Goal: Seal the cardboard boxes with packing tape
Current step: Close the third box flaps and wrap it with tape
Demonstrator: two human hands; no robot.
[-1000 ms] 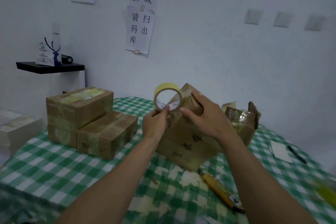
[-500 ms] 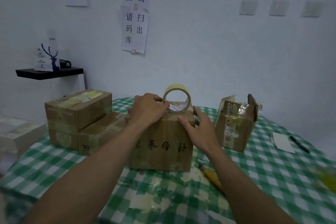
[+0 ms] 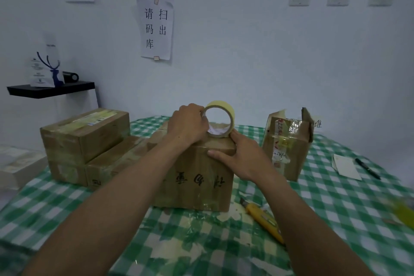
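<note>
— Head camera, starting near: spot the yellow knife (image 3: 264, 219) on the checked table (image 3: 67, 204), just right of the middle box (image 3: 197, 181)?
— Yes. Probably light yet stiff cardboard, slick where taped. Best held by edges and corners.
— And the hands?
— Spread flat on the box's top front edge: right hand (image 3: 237, 159), holding nothing. Curled round the tape roll (image 3: 220, 119): left hand (image 3: 188, 125), keeping it on edge atop the box.
— Handling of the roll?
— Likely a rigid, light ring, sticky at the loose end. Best gripped through the core.
— Further back?
— Right: open-flapped box (image 3: 289, 145), not yet sealed. Left: stacked boxes (image 3: 85, 136), seemingly taped.
</note>
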